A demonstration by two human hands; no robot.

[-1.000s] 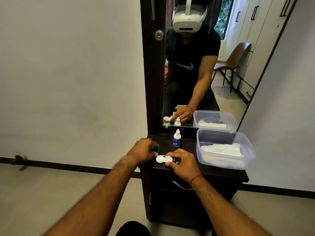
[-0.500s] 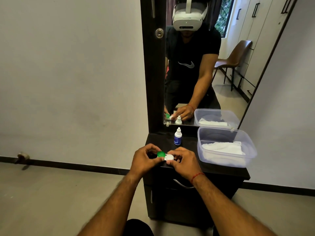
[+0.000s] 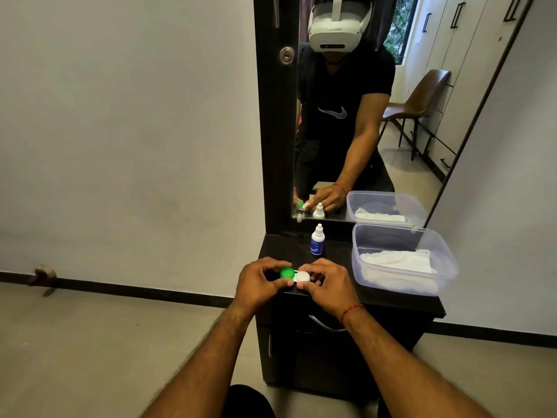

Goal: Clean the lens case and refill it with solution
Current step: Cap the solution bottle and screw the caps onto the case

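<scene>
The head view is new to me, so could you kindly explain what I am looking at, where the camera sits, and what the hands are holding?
There is no machine here: a person works with two bare hands, and the camera is worn on their head, looking forward and down. That is why both forearms reach in from the bottom edge. The mirror ahead reflects the same person wearing the headset.

On the dark cabinet top stand a small white dropper bottle with a blue label and, to its right, a clear plastic tub holding a white cloth.

Both hands grip the lens case near the cabinet's front edge. The left hand has its fingers around the green cap; the right hand steadies the white side.
</scene>
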